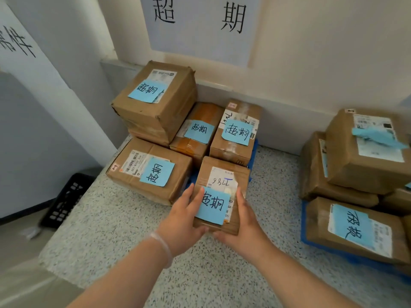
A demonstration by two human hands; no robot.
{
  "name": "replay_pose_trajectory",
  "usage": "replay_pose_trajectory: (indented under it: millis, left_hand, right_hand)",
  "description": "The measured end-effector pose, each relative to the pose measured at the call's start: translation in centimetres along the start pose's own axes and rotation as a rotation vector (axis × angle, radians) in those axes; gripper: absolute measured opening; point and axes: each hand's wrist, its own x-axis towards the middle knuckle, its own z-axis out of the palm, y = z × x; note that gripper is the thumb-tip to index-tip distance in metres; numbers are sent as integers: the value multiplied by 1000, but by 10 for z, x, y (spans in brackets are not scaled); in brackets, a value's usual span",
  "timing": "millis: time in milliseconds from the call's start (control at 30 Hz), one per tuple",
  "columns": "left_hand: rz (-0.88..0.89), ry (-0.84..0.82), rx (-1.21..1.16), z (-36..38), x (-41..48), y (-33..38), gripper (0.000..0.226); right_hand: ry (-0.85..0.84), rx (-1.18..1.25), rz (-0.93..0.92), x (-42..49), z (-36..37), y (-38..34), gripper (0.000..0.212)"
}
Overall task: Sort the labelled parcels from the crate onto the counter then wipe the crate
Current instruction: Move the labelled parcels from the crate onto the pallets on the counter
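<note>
Two hands clasp a small brown cardboard parcel (219, 168) with a blue note on the speckled stone counter (124, 232).
Far left of that parcel, past the counter's edge, a black slotted plastic crate (66, 201) leans on the floor. Just left of it lies a flat brown box (133, 181); behind it three noted boxes (155, 107) crowd the wall. The left hand (184, 216) grips its left side and the right hand (242, 223) its right. Bare counter lies in front; well right stands a second brown pile (347, 174).
</note>
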Motion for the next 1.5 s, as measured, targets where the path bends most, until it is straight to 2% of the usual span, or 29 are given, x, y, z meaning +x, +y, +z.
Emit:
replay_pose_trajectory:
  millis: [100,267,400,567,633,733,900,1033,1267,1500]
  left_hand:
    - [28,84,36,1,-13,0,88]
    - [73,211,154,12,-34,-4,79]
    - [127,130,421,26,-52,-5,79]
    - [81,34,539,31,-50,-7,79]
    - [98,4,545,27,-46,-7,91]
    - [71,-32,547,18,-46,-3,97]
    - [20,-72,607,9,-54,10,86]
    - [39,21,591,9,-73,26,82]
    - [275,61,536,41,-109,74,84]
    - [600,-71,518,104,-151,170,85]
  right_hand:
    - [74,-109,-48,-6,-2,-1,125]
    - [141,-423,-168,-30,1,1,110]
    - [93,-651,-281,-48,8,7,96]
    - [-19,-812,-270,-49,14,10,88]
    - [-38,-828,-257,-46,13,7,90]
    - [-59,-827,-241,-44,14,1,91]
    - [-20,-814,-214,-53,15,-7,93]
    - [76,-763,-199,-84,12,-3,94]
    - [260,-674,-82,-175,16,36,88]
    - [488,-580,201,-298,2,96,91]
